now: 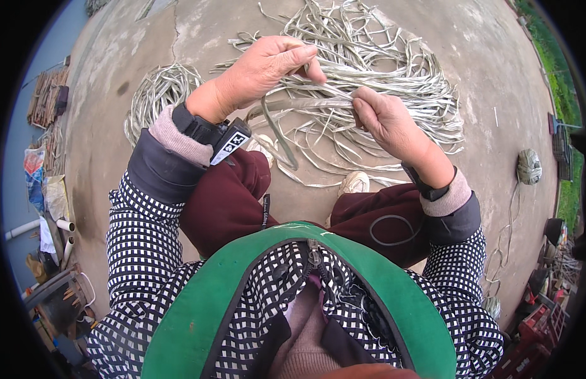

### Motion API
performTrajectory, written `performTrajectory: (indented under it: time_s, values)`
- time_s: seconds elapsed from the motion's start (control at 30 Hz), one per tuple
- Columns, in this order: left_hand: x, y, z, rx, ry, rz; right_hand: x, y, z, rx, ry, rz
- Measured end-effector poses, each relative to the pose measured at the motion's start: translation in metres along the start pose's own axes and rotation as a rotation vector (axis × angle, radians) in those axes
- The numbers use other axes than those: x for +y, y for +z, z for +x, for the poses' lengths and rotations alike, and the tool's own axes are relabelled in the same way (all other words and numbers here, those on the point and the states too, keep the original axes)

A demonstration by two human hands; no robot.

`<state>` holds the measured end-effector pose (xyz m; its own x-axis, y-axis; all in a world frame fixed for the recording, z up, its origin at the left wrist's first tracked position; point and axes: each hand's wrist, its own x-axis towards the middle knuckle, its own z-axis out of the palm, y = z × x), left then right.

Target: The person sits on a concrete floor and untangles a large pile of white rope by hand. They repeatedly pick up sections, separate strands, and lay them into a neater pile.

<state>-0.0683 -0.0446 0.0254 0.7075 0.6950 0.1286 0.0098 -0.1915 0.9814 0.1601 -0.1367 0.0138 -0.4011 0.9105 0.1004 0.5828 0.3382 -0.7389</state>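
Observation:
Between my two raised hands runs a flat silvery-white plastic strip (334,92). My left hand (258,71) is closed, its thumb and fingers pinched together around the strip. Lower and to the right, my right hand (391,125) is also closed, the strip entering at its thumb and forefinger. Below my left hand a greyish length of strip hangs in a loop. Beyond and beneath both hands, a large loose pile of the same strips (425,85) spreads over the concrete; the hands hide part of it.
A smaller strip bundle (155,100) lies left of my left forearm. To the right rests a wound ball of strip (528,167) with a trailing tail. Stacked wood (48,96) and white pipes (66,225) line the left edge. My shoes are just in front of the knees.

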Motion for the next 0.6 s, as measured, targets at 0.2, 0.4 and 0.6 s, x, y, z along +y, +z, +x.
performTrajectory:
  time_s: [0.2, 0.4, 0.6]
  values:
    - [0.0, 0.001, -0.004, 0.312, 0.509, 0.738, 0.018, 0.003, 0.002, 0.117, 0.243, 0.3]
    - [-0.021, 0.034, -0.008, 0.055, 0.416, 0.748, 0.016, 0.013, 0.004, 0.109, 0.128, 0.352]
    - [-0.017, 0.027, -0.005, -0.113, 0.042, 0.674, 0.017, 0.01, 0.008, 0.062, 0.016, -0.105]
